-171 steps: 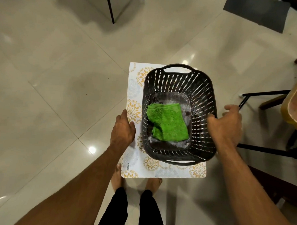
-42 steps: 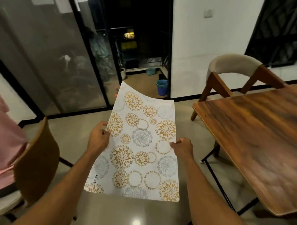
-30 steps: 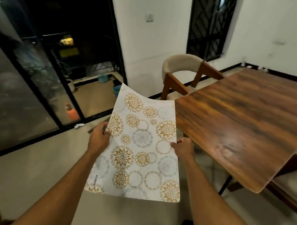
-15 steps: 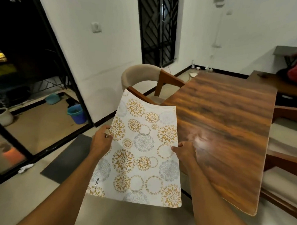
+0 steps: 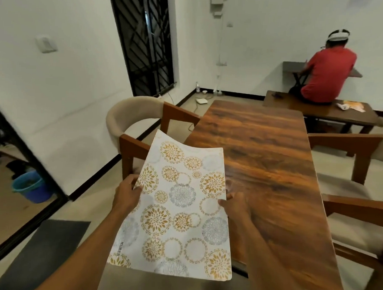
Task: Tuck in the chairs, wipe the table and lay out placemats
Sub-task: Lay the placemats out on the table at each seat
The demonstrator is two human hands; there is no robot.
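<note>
Both forearms reach forward. The left hand [image 5: 127, 194] grips the left edge of the placemat [image 5: 176, 210], thumb on top, and the right hand [image 5: 236, 207] pinches its right edge. The thin white sheet, printed with gold and grey floral rings, is held above the near left corner of the glossy wood-grain bench [image 5: 262, 152], its far end bowed upward. Beyond stands a padded curved-back chair [image 5: 130, 124]. The right chair [image 5: 359, 196] is cut off.

White placemat [image 5: 179, 210], gold-grey floral rings

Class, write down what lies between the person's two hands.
In the head view, the floral placemat fills that stretch: the left hand grips its left edge, the right hand its right edge.
</note>
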